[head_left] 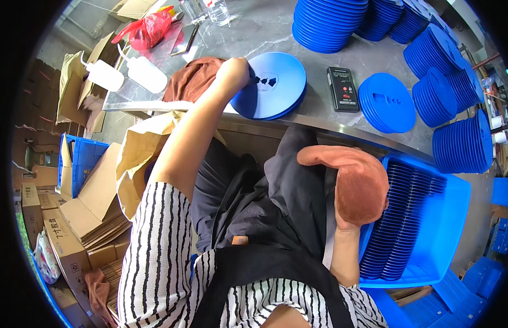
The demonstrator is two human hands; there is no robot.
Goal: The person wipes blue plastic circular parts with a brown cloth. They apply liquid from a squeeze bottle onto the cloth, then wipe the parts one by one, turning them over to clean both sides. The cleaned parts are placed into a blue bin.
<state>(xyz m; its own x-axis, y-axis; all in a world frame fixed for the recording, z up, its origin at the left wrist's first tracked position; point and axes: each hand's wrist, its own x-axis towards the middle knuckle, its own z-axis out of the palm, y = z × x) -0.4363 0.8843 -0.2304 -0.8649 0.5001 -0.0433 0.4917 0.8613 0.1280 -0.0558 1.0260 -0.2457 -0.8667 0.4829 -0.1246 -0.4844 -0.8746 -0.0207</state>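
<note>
**Blue reel at the bench edge, cloth over the crate**

At the front edge of the grey worktop lies a flat round blue plastic reel with cut-outs around its hub, overhanging the metal lip. The left hand rests closed on the reel's left rim, touching it, beside a rust-brown cloth. The right hand, wrapped in another brown cloth so its fingers are hidden, hangs just over a blue crate of upright reels.
</note>
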